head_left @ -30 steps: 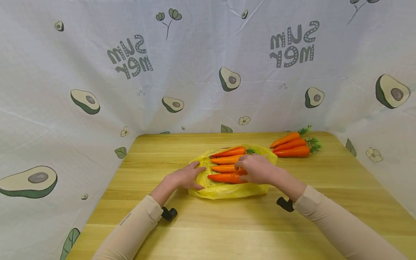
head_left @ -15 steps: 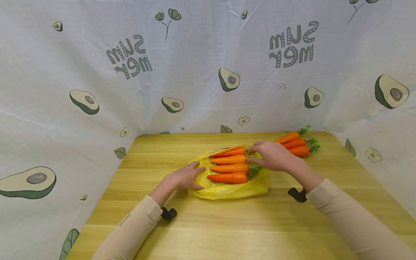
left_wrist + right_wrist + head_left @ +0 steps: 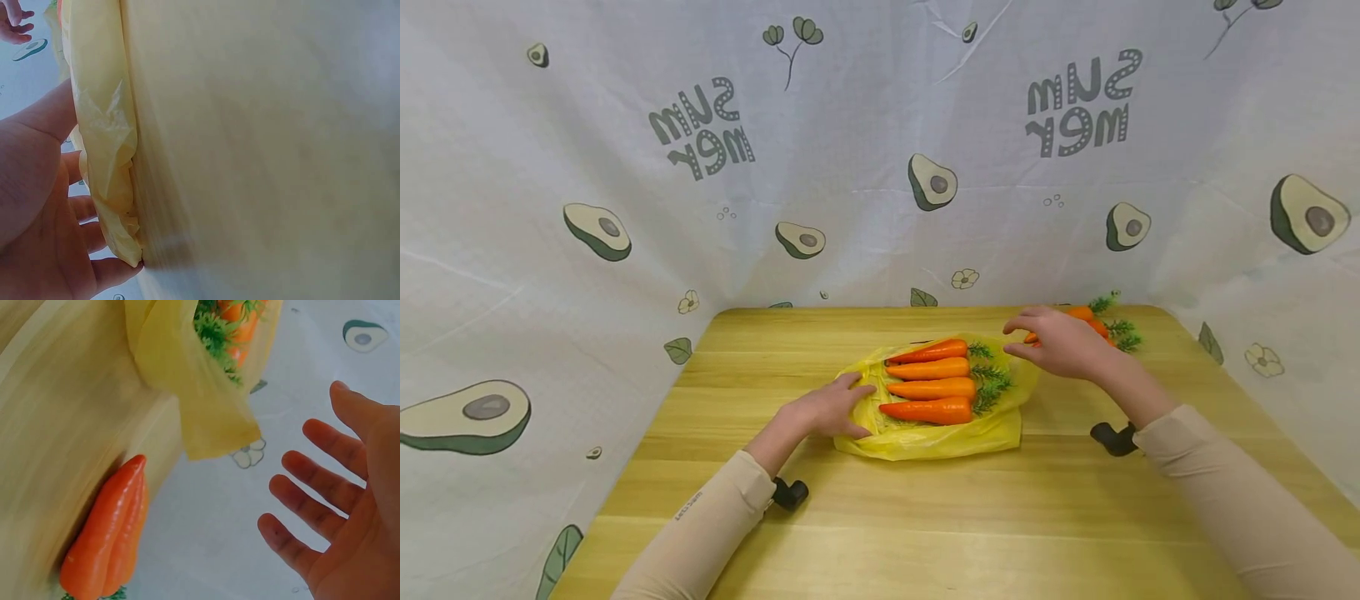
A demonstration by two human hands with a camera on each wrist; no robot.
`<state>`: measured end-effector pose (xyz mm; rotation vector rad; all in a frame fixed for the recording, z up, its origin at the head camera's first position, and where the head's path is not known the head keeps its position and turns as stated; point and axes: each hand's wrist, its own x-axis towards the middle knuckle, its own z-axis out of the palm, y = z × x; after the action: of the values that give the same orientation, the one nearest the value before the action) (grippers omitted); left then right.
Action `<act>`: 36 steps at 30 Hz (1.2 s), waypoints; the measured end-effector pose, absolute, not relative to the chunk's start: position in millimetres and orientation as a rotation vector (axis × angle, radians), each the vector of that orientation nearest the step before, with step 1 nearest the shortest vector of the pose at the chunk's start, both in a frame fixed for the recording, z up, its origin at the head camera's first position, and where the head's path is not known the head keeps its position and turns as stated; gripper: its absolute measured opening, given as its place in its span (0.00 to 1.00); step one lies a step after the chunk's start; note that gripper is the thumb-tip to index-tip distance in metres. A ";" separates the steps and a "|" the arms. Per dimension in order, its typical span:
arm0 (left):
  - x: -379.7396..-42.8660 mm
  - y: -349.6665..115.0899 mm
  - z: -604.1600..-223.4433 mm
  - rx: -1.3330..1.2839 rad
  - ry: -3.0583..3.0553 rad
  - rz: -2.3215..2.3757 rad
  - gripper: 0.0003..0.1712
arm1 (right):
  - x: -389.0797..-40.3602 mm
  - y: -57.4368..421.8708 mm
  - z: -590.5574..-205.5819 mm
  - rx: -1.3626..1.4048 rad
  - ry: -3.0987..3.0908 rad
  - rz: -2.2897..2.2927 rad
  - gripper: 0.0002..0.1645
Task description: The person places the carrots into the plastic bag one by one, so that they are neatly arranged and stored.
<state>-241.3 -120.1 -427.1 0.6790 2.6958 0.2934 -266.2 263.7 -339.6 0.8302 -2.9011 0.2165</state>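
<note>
Several orange carrots [image 3: 934,389] with green tops lie side by side, tips to the left, in a yellow plastic bag [image 3: 925,447] whose mouth is spread wide. My left hand [image 3: 827,408] rests at the bag's left edge, fingers spread; the left wrist view shows its fingertips against the plastic [image 3: 106,119]. To the right of the bag, my right hand [image 3: 1063,343] is in the air, holding nothing, and covers part of three loose carrots [image 3: 1079,312]. In the right wrist view its fingers are extended and apart, away from those carrots [image 3: 103,540].
The wooden table [image 3: 895,533] has its far edge just behind the bag and the loose carrots. A white curtain [image 3: 865,167] printed with avocados hangs behind and along the sides. A black wrist mount [image 3: 1116,439] sits under the right forearm.
My right hand has moved from over the carrots in the bag to the right, toward the loose carrots, uncovering the green tops in the bag. The left hand has stayed put.
</note>
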 end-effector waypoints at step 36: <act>-239.7 -118.8 -424.8 0.682 2.707 0.279 0.47 | -306.2 362.6 -372.2 0.615 -3.049 0.553 0.49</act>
<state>-239.7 -118.8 -424.8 0.6820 2.7074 0.2786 -306.2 362.6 -372.2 0.6145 -3.0491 0.5532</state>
